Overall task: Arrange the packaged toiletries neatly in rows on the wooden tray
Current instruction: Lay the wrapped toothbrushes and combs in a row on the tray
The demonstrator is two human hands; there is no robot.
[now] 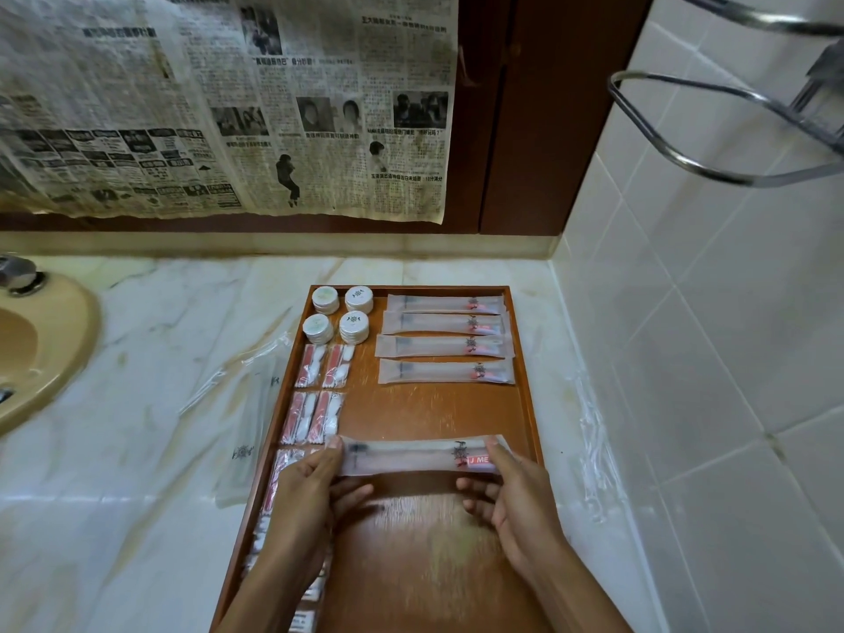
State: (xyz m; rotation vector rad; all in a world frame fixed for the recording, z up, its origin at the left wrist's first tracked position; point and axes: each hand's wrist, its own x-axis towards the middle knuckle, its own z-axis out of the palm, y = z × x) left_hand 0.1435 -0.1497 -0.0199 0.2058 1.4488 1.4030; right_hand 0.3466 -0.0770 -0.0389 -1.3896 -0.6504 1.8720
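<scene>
Head view: marble counter [150, 358] bears the wooden tray [525, 358] beside a tan sink [41, 349], newspaper [219, 102] hanging behind. Four long packets [445, 347] lie rowed at the tray's far right. Left hand [315, 486] and right hand [511, 491] pinch opposite ends of a fifth long packet [411, 456], held above bare wood nearer the camera. Round packets [342, 312] sit far left.

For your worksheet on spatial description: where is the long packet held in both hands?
In the head view, the long packet is over the wooden tray, below four similar packets, gripped by left hand and right hand.
</scene>
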